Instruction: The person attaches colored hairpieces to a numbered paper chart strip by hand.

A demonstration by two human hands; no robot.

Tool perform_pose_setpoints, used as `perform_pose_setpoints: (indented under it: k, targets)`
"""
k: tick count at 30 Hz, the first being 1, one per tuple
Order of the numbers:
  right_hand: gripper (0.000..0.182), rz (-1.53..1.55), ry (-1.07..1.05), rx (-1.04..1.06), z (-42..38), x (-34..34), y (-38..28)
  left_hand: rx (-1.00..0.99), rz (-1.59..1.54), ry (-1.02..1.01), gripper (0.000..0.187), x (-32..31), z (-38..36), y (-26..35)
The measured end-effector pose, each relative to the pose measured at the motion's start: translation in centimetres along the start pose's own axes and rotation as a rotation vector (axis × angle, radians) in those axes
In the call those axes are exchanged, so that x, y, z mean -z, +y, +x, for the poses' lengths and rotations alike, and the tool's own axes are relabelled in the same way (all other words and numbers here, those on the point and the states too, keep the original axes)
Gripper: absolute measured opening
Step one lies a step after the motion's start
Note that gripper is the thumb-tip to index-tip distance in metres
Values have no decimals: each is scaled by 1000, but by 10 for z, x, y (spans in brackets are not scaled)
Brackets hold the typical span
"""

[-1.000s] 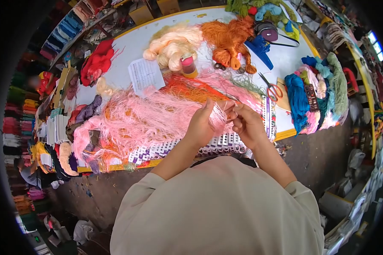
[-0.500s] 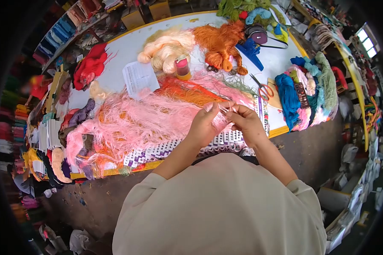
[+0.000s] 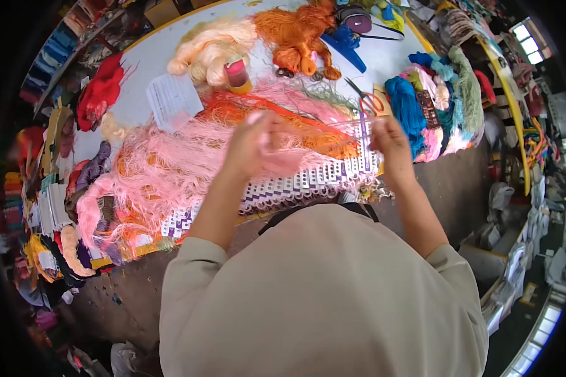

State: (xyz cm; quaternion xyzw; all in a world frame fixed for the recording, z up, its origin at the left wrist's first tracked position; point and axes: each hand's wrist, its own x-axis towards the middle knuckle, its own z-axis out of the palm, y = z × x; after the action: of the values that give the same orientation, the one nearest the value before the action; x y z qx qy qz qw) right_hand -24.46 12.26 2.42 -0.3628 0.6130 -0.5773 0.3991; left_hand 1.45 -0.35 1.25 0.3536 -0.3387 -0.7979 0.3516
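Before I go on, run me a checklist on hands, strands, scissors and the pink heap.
1. Left hand holding pink thread: ok, though blurred.
2. Right hand closed on the strands: ok.
3. Strands between the hands free of knots: cannot tell.
4. Scissors out of both hands: ok, lying on the table.
5. Pink heap off the white-and-purple cards: not ok, overlapping some.
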Motion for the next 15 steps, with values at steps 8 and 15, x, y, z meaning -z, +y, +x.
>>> perform_pose_setpoints:
  k: [8,15]
  targets:
    - [5,715,377,-106,0,329,131,7,-388,533,5,255,23,30]
    - [7,123,1091,-32,-42,540,95,-386,-490,426,14,311,-5,72]
